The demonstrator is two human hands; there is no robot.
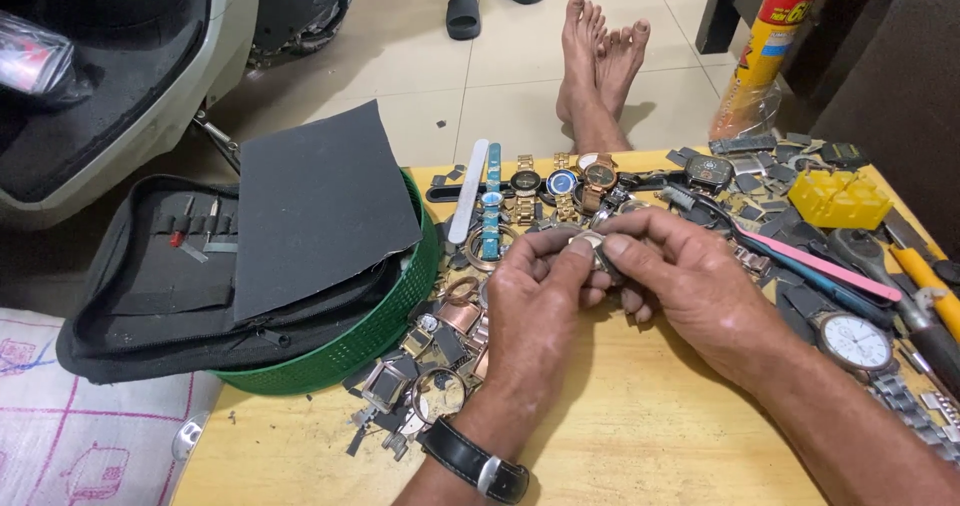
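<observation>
My left hand (535,301) and my right hand (680,281) meet above a low wooden table (640,436). Together they pinch a small silver watch case (592,247) between thumbs and fingertips. A black strap with a metal buckle circles my left wrist (475,461). Just beyond the hands lies a row of wristwatches (560,186) with gold, blue and brown faces. Loose watch cases and metal parts (430,366) are scattered left of my left hand.
A green basket (385,326) holds an open black tool case (180,276) and a dark sheet. A yellow block (840,198), pink tool (830,266), screwdrivers and a white-faced watch (853,342) lie right. A spray can (770,46) stands behind. Bare feet (600,56), sandals and a scooter beyond.
</observation>
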